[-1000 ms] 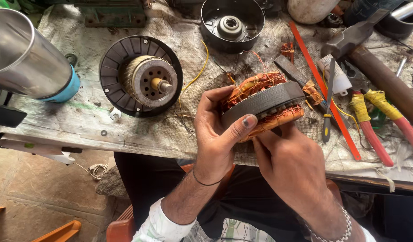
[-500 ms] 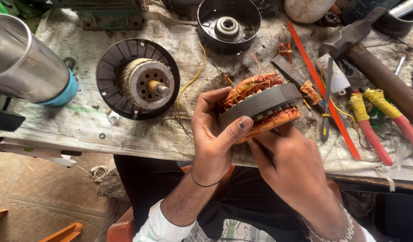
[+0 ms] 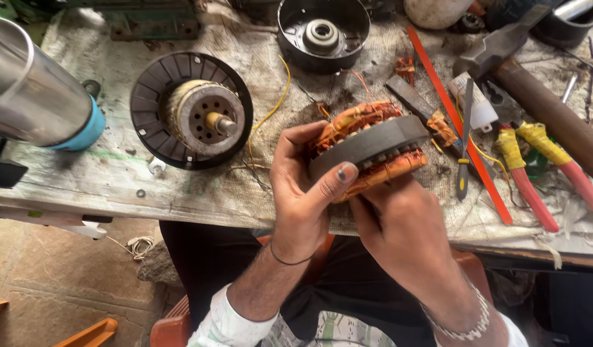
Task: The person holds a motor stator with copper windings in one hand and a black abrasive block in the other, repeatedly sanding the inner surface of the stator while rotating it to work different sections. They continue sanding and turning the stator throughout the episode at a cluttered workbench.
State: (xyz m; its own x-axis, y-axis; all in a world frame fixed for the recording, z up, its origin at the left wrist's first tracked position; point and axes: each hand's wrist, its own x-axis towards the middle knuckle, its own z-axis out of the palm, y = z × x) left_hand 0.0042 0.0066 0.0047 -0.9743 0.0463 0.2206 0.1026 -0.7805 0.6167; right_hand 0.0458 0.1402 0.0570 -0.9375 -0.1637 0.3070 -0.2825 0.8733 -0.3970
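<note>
I hold a motor stator [image 3: 368,146], a dark grey iron ring with orange copper windings on both faces, tilted above the front of the workbench. My left hand [image 3: 306,186] grips its left side, thumb across the grey rim. My right hand [image 3: 402,225] is underneath it, fingers pressed against the lower windings and partly hidden by the stator. A rotor on a black round cover [image 3: 192,110] lies on the bench to the left.
A dirty cloth-covered bench [image 3: 116,186] carries a black motor housing [image 3: 323,33], a hammer [image 3: 531,80], pliers with yellow and red handles [image 3: 534,173], a screwdriver [image 3: 462,148], an orange strip [image 3: 460,122] and a steel cylinder with blue base [image 3: 36,96]. Stone floor lies below left.
Both hands keep hold of the stator. It has tilted slightly and my right fingers have shifted under the lower windings; otherwise only the view moved a little.
</note>
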